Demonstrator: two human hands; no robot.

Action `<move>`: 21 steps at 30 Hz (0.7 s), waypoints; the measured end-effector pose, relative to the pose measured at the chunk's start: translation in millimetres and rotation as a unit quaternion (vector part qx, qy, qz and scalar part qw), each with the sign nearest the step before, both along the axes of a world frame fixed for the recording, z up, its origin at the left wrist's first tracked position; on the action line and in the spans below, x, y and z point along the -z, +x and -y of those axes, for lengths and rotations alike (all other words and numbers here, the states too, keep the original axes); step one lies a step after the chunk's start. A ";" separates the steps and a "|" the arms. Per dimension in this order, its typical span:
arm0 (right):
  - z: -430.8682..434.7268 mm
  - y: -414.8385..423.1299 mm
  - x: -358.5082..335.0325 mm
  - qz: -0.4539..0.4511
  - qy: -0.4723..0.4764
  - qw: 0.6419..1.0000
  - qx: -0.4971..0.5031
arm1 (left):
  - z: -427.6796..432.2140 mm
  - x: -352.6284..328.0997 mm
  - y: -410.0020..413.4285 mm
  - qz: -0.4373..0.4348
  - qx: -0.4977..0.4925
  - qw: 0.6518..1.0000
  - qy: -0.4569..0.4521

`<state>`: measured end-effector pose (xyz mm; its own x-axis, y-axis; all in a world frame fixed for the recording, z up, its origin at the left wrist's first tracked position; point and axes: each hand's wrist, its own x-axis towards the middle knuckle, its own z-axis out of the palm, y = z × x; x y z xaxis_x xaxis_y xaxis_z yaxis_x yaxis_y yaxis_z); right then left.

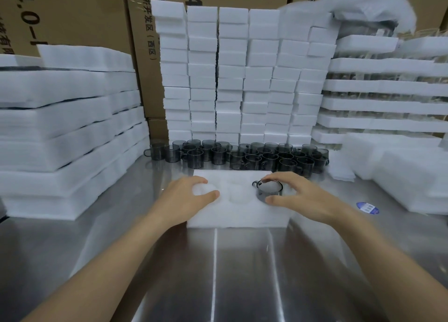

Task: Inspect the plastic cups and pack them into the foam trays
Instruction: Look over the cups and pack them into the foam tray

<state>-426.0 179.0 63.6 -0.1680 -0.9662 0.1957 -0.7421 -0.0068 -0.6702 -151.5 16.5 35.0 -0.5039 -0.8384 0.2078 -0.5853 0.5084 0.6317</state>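
Lying flat on the steel table, the foam tray has its near edge running across the view, and a broad strip of bare metal stays open in front of it, crossed only by the two forearms. The right hand grips a smoky grey cup, fingers curved over the far rim and thumb against the near wall. The cup stands upright in the tray's right pocket, its handle pointing left. The left hand is curled round a white foam lump at the tray's left pocket (this part is blurred, so I cannot tell if the lump is loose or part of the tray). The middle pocket shows only as a soft hollow.

Just behind the tray's far edge, the loose cups crowd together in a band, and directly behind them rises a wall of foam blocks. To the left, a stack of foam sheets leaves a channel of bare steel beside the tray. To the right, a foam pile stands further off, with a blue sticker on the metal between. Above that pile are filled trays in layers. Cardboard boxes close the back.
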 end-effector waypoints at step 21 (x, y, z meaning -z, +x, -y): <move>12.7 -14.5 29.2 0.129 -0.100 0.985 0.047 | 4.9 1.9 2.3 -0.050 0.022 0.998 0.029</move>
<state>-440.5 166.3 34.4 -0.3246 -0.8904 0.3192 -0.5503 -0.0967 -0.8293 -149.2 11.6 33.1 -0.5202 -0.8275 0.2112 -0.4959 0.4940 0.7142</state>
